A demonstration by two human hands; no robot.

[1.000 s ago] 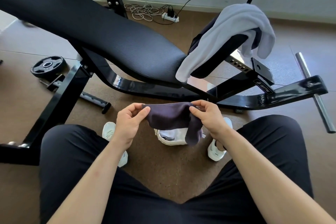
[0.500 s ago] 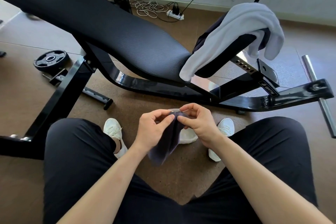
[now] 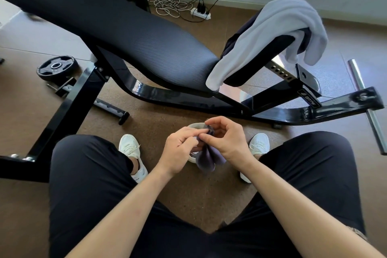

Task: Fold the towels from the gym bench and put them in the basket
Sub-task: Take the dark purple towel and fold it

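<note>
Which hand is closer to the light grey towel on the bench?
Right. The right hand is below the light grey towel; the left hand lies beside it, farther from the towel. Both pinch the dark towel.

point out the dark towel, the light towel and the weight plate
dark towel (image 3: 206, 161): head view, lower hanging fold
light towel (image 3: 272, 27): head view, draped middle
weight plate (image 3: 56, 66): head view, centre hub
</note>
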